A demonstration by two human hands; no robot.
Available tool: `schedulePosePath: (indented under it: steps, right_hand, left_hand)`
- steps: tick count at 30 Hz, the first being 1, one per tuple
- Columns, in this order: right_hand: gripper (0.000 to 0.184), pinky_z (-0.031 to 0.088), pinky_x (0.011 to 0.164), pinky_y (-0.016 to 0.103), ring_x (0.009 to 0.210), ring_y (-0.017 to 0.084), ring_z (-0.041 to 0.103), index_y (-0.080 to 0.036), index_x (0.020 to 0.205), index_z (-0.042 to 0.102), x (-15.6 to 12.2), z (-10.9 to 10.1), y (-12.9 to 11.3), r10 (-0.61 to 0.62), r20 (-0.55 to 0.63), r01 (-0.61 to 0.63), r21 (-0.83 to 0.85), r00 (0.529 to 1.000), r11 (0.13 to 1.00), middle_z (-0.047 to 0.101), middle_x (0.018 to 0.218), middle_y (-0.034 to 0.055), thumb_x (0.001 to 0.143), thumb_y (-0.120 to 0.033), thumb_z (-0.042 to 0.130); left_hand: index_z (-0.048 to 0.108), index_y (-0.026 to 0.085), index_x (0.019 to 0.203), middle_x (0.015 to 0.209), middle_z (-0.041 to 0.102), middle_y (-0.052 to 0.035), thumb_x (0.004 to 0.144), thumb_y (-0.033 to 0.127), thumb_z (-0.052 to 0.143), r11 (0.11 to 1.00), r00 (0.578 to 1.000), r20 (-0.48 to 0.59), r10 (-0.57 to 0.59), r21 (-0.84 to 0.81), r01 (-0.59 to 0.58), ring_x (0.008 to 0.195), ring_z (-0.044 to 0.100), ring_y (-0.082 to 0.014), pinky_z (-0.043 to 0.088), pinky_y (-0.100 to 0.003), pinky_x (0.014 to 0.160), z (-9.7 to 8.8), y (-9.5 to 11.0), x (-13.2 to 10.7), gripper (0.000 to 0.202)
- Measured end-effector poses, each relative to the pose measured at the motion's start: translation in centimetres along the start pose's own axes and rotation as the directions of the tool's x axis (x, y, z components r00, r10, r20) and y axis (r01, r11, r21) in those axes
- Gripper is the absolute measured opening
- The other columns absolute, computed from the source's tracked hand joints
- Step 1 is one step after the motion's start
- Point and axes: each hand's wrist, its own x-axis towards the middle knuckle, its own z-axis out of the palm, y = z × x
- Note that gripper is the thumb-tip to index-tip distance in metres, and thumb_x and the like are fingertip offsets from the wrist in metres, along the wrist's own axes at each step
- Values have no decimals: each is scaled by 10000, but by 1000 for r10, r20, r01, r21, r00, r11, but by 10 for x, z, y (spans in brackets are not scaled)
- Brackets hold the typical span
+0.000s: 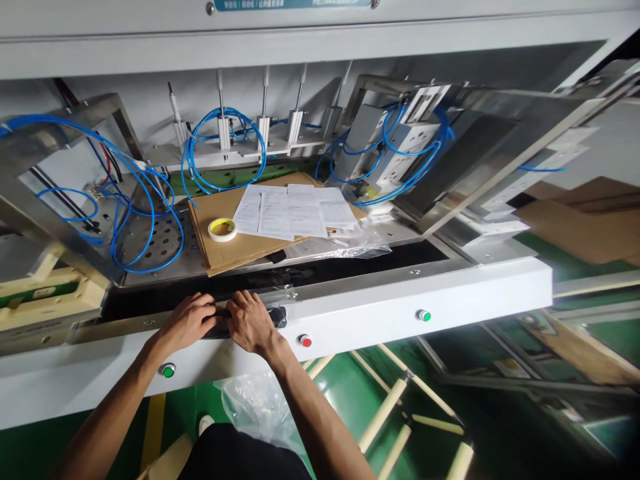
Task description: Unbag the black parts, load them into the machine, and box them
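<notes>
On the front ledge of the machine [360, 300], my left hand [189, 320] and my right hand [249, 321] are close together with fingers curled. Both grip a dark, glossy, elongated object [279, 317]; its right end shows past my right hand, and its middle lies mostly under the fingers. I cannot make out its kind. Clear plastic film [280, 291] lies just behind my right hand, and a clear plastic bag [260, 403] hangs below the ledge.
Behind a dark slot, flat cardboard [215, 253] carries printed papers [290, 210] and a tape roll [222, 230]. Coiled blue air hoses [225, 183] surround it. The ledge has a red button [305, 341] and green buttons [424, 315]. A tubular frame [385, 413] stands below right.
</notes>
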Motion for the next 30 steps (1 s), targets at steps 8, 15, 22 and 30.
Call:
schedulePosePath:
  steps: [8, 15, 22, 30]
  right_hand:
    - [278, 419, 904, 415, 990, 274, 542, -180, 1244, 679, -22, 11, -10, 103, -161, -102, 13, 982, 995, 687, 1079, 117, 988, -243, 591]
    - [186, 469, 784, 361, 819, 213, 617, -218, 1024, 667, -86, 45, -39, 509, -270, -243, 640, 817, 729, 700, 900, 57, 1048, -274, 491]
    - [459, 537, 851, 384, 877, 235, 679, -230, 1023, 703, -83, 50, -40, 542, 312, -272, 950, 780, -155, 744, 938, 49, 886, -668, 726]
    - [471, 537, 929, 406, 966, 262, 699, -270, 1084, 733, -95, 39, -53, 458, 343, -93, 870, 820, -483, 768, 1015, 32, 794, -626, 839]
  left_hand:
    - [563, 204, 1429, 1360, 688, -132, 921, 367, 795, 993, 986, -161, 32, 114, -14, 1209, 664, -326, 572, -470, 1018, 25, 13, -37, 581]
    - [624, 216, 1254, 1172, 743, -92, 984, 256, 632, 998, 992, -115, 60, 19, -58, 1073, 713, -268, 603, -399, 935, 13, 17, -38, 273]
    - [689, 222, 936, 999, 696, -78, 1091, 395, 477, 998, 998, -58, -14, -60, 11, 947, 693, -233, 602, -377, 887, -1, 36, -36, 314]
    - [745, 272, 1176, 1237, 775, -86, 1078, 483, 439, 845, 941, 58, -333, -424, 326, 1197, 732, -258, 635, -381, 1026, 43, 68, -83, 384]
